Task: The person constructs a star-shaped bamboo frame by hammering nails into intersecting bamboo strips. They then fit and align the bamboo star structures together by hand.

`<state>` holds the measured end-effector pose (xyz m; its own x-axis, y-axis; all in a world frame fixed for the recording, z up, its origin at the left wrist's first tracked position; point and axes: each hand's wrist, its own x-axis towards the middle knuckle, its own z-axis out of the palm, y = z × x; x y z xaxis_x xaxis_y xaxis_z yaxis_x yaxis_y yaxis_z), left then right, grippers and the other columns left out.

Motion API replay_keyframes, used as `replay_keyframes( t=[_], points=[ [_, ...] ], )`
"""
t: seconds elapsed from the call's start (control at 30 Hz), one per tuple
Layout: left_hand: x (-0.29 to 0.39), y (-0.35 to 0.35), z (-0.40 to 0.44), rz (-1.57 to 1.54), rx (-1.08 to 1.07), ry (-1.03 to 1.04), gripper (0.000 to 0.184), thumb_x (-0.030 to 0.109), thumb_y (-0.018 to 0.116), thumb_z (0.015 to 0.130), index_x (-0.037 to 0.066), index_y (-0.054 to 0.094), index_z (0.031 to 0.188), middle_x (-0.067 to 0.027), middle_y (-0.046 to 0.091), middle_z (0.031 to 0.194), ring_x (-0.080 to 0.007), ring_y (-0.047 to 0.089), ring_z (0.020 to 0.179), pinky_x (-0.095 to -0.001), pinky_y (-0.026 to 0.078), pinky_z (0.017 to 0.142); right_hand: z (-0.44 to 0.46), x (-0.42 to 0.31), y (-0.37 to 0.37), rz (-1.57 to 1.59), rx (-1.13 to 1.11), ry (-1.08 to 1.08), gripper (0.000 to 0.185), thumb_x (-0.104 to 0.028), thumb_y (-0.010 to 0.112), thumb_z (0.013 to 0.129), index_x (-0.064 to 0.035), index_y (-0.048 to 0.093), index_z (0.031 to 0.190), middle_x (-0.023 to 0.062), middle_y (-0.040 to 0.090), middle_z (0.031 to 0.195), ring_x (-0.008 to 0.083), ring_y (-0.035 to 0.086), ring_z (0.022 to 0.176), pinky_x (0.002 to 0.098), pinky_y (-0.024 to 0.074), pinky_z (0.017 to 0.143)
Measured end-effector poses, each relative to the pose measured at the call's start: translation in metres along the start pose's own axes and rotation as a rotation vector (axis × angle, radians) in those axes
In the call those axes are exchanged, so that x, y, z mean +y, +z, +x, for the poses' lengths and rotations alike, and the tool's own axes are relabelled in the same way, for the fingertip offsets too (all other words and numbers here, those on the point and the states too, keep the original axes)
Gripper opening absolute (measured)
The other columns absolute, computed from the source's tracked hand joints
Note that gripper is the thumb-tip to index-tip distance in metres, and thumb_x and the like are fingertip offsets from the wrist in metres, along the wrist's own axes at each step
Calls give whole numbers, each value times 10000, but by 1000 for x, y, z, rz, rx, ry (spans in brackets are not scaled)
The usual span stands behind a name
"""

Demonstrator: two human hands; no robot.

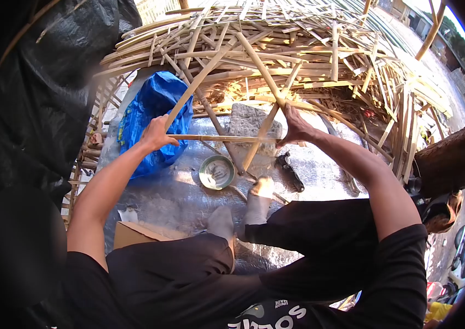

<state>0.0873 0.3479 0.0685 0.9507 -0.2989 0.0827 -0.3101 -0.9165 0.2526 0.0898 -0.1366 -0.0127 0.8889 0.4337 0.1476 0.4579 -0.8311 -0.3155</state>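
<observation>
In the head view, we see the bamboo frame point(210, 137) held above a silvery sheet point(183, 198), near a stone block point(246, 118). The left hand's point(157, 134) fingers curl closed around its left corner. The right hand's point(300, 127) thumb and fingers stand wide apart against its right side; whether they grip, we cannot tell.
</observation>
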Motion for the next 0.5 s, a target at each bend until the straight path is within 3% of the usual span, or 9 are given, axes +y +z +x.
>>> replay_keyframes(
  t=[0.13,0.17,0.2,0.3,0.5],
  points=[
    [-16,11,15,94,-54,-17,789,374,977,506,5,574,1075,-205,648,996,-412,631,1016,-453,522,861,-5,-5,17,-39,-158,42,1572,-572,976,414,232,78,1424,382,422,1273,471,465,1239,454,392,1096],
    [-15,13,19,219,-93,-62,910,413,966,530,3,530,1216,-190,627,1125,-387,606,1117,-489,495,921,-5,-10,16,-3,-174,80,1597,-579,974,418,239,45,1427,393,414,1288,479,452,1260,455,387,1106],
    [-5,10,18,210,-95,-79,910,413,966,530,3,530,1216,-190,627,1125,-387,606,1117,-489,495,921,-6,-10,18,31,-191,120,1622,-587,971,422,246,12,1431,403,406,1304,487,438,1281,457,381,1116],
    [11,6,21,513,-133,-154,1067,427,919,646,-18,359,1438,-170,541,1322,-359,536,1250,-608,400,1016,-7,-15,13,12,-182,108,1624,-608,961,429,249,9,1427,422,392,1315,503,429,1290,457,384,1118],
    [11,-2,19,556,-333,-121,951,428,876,705,-11,422,1415,-182,587,1280,-362,579,1210,-575,453,986,-9,-19,11,32,-159,102,1675,-650,943,429,236,-56,1439,472,354,1337,539,422,1300,456,378,1133]
  ],
)
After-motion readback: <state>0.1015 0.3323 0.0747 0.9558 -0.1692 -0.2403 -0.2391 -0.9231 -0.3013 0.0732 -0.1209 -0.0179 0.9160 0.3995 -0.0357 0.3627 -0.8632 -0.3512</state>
